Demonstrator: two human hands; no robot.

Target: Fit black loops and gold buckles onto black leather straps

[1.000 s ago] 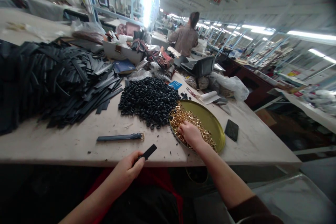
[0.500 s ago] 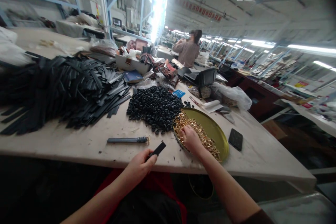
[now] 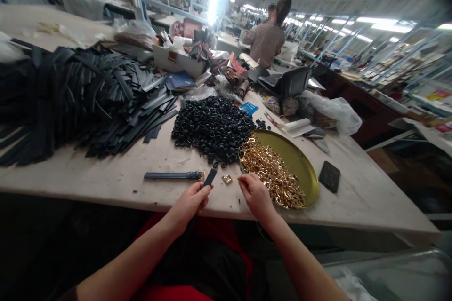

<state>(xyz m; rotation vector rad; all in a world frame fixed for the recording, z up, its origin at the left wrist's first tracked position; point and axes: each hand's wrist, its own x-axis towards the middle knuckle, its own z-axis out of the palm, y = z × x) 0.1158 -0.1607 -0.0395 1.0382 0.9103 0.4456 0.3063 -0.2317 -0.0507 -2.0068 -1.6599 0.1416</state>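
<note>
My left hand (image 3: 192, 201) pinches a black leather strap (image 3: 209, 178) whose end points up over the table's near edge. My right hand (image 3: 254, 194) hovers beside it, fingers curled in a pinch, and what they hold is too small to make out. A single gold buckle (image 3: 227, 179) lies on the table between the two hands. Right of them a round gold tray (image 3: 300, 164) carries a heap of gold buckles (image 3: 271, 174). A finished strap with a buckle (image 3: 173, 175) lies flat just left of my left hand.
A mound of black loops (image 3: 212, 127) sits behind the tray, and a large pile of black straps (image 3: 77, 99) fills the left. A black phone (image 3: 329, 176) lies right of the tray. Boxes and bags crowd the far end, where another person (image 3: 266, 40) stands.
My right hand has left the buckle heap in the tray and come toward my left hand. A single buckle now lies on the table between them. The strap has risen slightly.
</note>
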